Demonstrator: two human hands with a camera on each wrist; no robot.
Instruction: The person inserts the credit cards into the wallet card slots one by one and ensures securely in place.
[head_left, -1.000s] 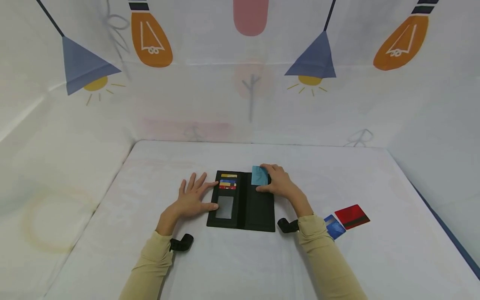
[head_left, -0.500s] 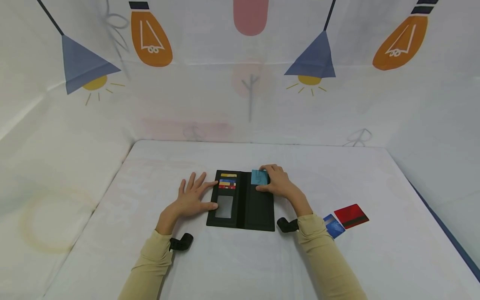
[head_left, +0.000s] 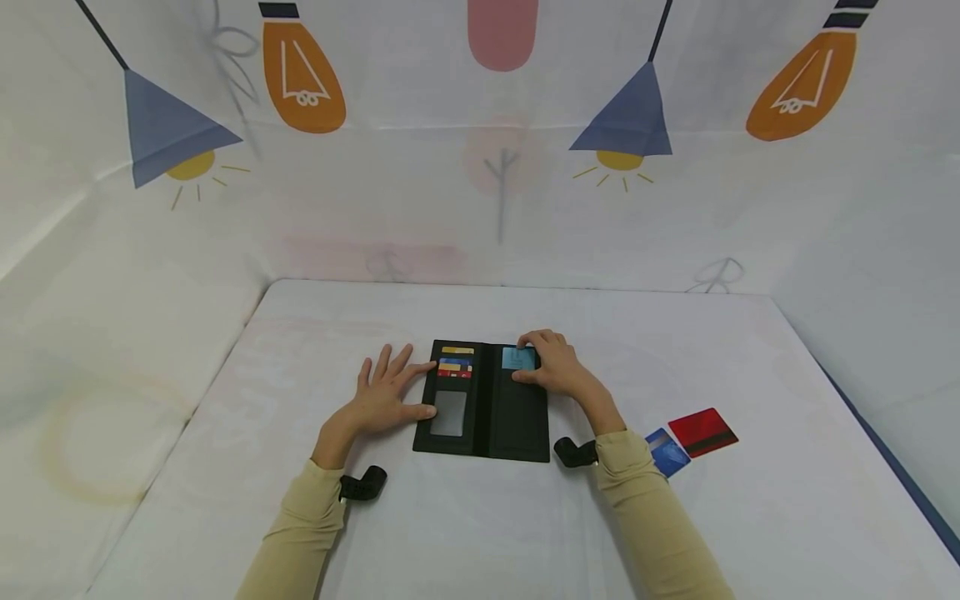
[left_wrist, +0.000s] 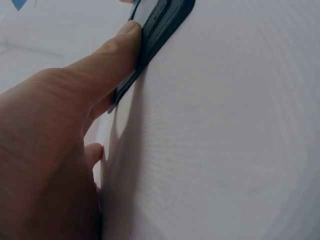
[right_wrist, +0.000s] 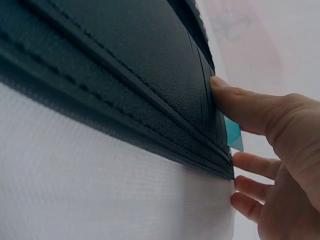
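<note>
An open dark wallet lies flat on the white table. My left hand has its fingers spread at the wallet's left edge; its thumb rests on that edge in the left wrist view. A light-blue card sits mostly down in the top slot of the right panel. My right hand has curled fingers at the card's top edge and the thumb on the panel below. In the right wrist view a corner of the light-blue card shows between thumb and fingers. Several cards fill slots on the left panel.
A red card and a blue card lie on the table to the right, the blue one partly hidden by the right sleeve. A clear window pocket is on the wallet's left panel. Printed cloth walls surround the table.
The light-blue card has slid down into its slot, so less of it sticks up above the wallet. The right fingertips moved slightly down with it; the left hand stayed put.
</note>
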